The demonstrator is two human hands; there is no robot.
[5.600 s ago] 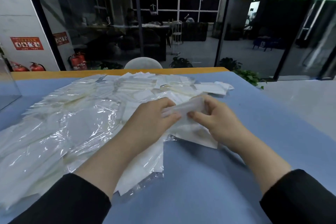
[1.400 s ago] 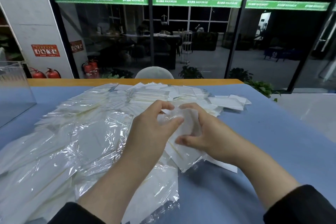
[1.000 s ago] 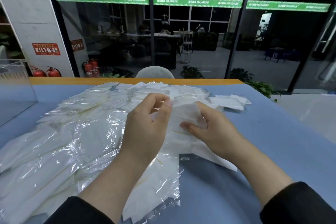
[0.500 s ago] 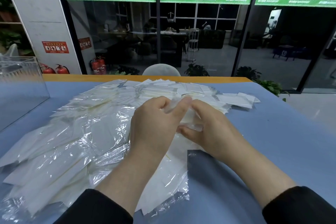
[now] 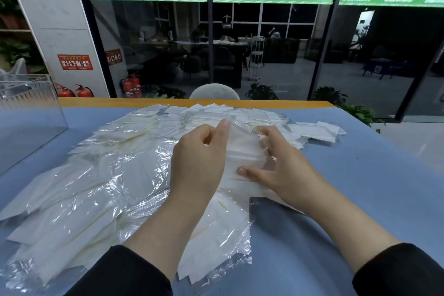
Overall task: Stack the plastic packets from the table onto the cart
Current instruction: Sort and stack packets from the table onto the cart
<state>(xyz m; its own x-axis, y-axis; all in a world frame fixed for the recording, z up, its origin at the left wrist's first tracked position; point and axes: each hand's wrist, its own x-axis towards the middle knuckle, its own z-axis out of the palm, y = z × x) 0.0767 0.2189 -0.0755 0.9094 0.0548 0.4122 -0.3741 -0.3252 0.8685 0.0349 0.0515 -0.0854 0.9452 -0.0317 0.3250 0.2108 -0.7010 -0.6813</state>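
A wide heap of clear plastic packets (image 5: 91, 175) with white inserts covers the blue table (image 5: 360, 199). Just above the heap's middle, both hands hold a small bundle of packets (image 5: 242, 151). My left hand (image 5: 199, 161) pinches the bundle's left side, forefinger raised along its top edge. On the right side, my right hand (image 5: 283, 166) grips it, thumb underneath and fingers behind the film. No cart is in view.
A clear acrylic box (image 5: 26, 115) stands at the table's left edge. A few white packets (image 5: 317, 131) lie apart at the far right of the heap. Behind the table's wooden far edge (image 5: 168, 102) are a chair back (image 5: 214, 91) and a glass wall.
The hands have kept working the same bundle, turning it from edge-on to flat and spreading it a little wider. The camera has tilted up and shifted left, showing more of the acrylic box.
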